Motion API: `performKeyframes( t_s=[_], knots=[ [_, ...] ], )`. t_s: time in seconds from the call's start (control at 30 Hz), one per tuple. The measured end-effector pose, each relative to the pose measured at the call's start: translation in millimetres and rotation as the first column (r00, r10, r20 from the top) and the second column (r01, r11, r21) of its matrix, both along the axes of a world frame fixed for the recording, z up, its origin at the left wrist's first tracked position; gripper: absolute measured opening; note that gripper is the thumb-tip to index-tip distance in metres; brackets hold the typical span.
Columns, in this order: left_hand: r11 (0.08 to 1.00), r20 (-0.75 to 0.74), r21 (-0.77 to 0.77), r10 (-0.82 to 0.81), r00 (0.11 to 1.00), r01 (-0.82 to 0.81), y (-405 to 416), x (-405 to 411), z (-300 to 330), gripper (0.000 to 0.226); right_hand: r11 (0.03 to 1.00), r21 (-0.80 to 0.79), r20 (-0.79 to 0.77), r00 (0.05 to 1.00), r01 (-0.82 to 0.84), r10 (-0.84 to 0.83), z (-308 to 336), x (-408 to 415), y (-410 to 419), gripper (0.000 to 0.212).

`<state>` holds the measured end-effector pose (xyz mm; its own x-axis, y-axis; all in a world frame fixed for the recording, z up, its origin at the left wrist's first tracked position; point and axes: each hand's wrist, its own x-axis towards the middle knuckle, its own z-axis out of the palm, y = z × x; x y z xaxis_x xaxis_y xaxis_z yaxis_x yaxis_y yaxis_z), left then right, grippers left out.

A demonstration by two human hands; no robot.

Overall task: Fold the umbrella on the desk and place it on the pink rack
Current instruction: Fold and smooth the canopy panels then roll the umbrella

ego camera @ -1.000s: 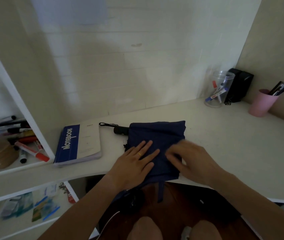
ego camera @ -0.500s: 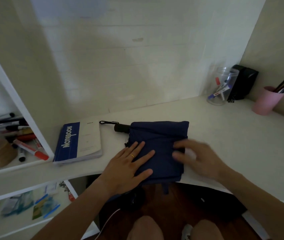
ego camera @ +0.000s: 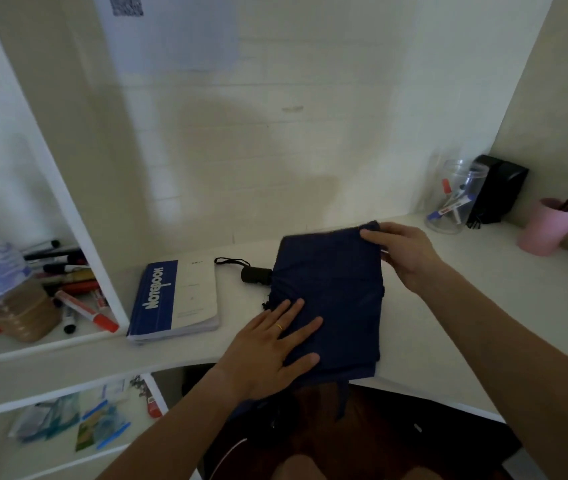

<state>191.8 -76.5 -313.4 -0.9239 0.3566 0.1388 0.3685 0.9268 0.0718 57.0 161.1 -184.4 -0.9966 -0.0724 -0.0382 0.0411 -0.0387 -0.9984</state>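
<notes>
1. The umbrella (ego camera: 334, 292), navy blue, lies flattened on the white desk (ego camera: 448, 323) at its near edge; part of the cloth hangs over that edge.
2. Its black handle (ego camera: 256, 275) points left, with a wrist strap (ego camera: 230, 261) lying just beyond it.
3. The left hand (ego camera: 268, 351) rests flat on the near left part of the cloth, fingers spread, grasping nothing. A gold ring (ego camera: 278, 327) shows on one finger.
4. The right hand (ego camera: 403, 251) pinches the far right corner of the umbrella cloth between thumb and fingers; that corner is raised off the desk.
5. A blue and white book (ego camera: 175, 299) lies left of the handle, close but apart. Its cover reads "NOTEBOOK".
6. Red and black markers (ego camera: 85, 310) lie on the left shelf; their labels are too small to read.
7. A pink cup (ego camera: 545, 230) holding pens stands at the far right, beside a clear jar (ego camera: 455, 202).
8. A sheet on the far wall (ego camera: 168, 29) carries a printed code square, blurred.
</notes>
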Motion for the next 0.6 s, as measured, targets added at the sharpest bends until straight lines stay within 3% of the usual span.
performKeyframes(
  t_s=[0.1, 0.27, 0.43, 0.6],
  knots=[
    [1.000, 0.004, 0.011, -0.006, 1.000, 0.006, 0.3, -3.4, -1.5, 0.062, 0.995, -0.062, -0.109, 0.991, -0.082, 0.075, -0.3, 18.3, 3.0, 0.028],
    [1.000, -0.019, -0.001, -0.018, 1.000, 0.018, -0.5, -3.7, -2.9, 0.061, 0.980, -0.105, 0.007, 0.985, -0.169, 0.171, -15.8, 31.0, 8.5, 0.049],
    [1.000, -0.039, 0.010, -0.004, 0.999, 0.004, 0.2, -1.7, -2.4, 0.061, 0.996, 0.069, -0.068, 0.996, -0.061, 0.066, -26.6, 50.0, 4.0, 0.068],
    [1.000, -0.034, 0.030, 0.001, 0.999, 0.000, 2.4, 1.5, 2.0, 0.062, 0.962, 0.200, -0.211, 0.951, -0.184, 0.226, -41.9, 71.5, 13.9, 0.081]
  ],
)
